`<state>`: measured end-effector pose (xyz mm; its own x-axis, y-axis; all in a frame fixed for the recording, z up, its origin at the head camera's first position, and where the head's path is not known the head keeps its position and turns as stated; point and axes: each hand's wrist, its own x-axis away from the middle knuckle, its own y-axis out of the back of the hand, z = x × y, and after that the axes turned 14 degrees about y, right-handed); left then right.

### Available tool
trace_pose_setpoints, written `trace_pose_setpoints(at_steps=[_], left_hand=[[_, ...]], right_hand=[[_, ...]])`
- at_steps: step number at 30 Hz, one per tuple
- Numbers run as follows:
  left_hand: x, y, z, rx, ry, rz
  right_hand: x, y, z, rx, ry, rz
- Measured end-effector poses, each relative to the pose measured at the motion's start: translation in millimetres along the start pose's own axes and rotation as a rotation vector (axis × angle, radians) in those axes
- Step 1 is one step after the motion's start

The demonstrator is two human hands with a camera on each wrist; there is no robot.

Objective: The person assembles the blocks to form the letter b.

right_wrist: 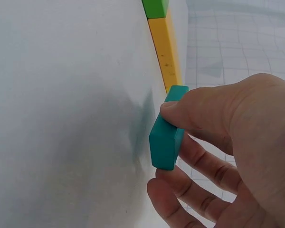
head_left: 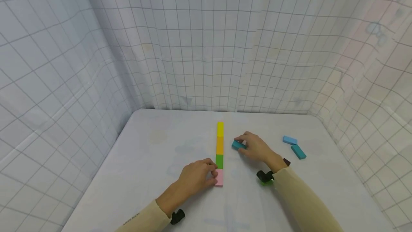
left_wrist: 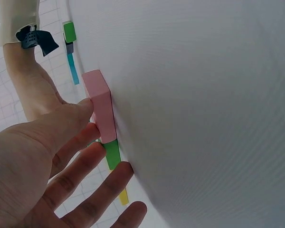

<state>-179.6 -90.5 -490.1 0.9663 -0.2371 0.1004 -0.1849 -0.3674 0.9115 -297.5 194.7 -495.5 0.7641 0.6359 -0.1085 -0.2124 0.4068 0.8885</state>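
Observation:
A straight row of blocks runs away from me in the head view: pink block (head_left: 219,178) nearest, then green block (head_left: 219,161), orange block (head_left: 220,145) and yellow block (head_left: 220,129). My left hand (head_left: 196,177) lies along the left side of the pink one, thumb and fingertips touching that same side, as the left wrist view also shows. To the right of the row, my right hand (head_left: 255,146) pinches a teal block (right_wrist: 165,135) between thumb and fingers. It is tilted, with a shadow beside it on the white table.
Farther right on the table (head_left: 154,146) lie a light blue block (head_left: 290,140) and another teal block (head_left: 298,151). A dark brown block (head_left: 286,162) and a green block (head_left: 266,183) show partly behind my right wrist. Gridded white curtains (head_left: 199,46) enclose the back and sides.

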Motion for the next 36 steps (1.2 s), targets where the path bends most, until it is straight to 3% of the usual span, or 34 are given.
trace_pose_setpoints(at_steps=[19, 29, 36], left_hand=[[0.7, 0.6, 0.6, -0.002, -0.012, -0.004], [1.9, 3.5, -0.6, 0.000, -0.013, -0.002], [-0.5, 1.2, -0.3, -0.011, 0.001, 0.003]], right_hand=[[-11.9, -7.7, 4.0, 0.004, 0.039, 0.016], [-16.1, -10.3, 6.7, 0.003, 0.107, -0.007], [-19.3, -15.8, 6.5, -0.043, 0.088, -0.014]])
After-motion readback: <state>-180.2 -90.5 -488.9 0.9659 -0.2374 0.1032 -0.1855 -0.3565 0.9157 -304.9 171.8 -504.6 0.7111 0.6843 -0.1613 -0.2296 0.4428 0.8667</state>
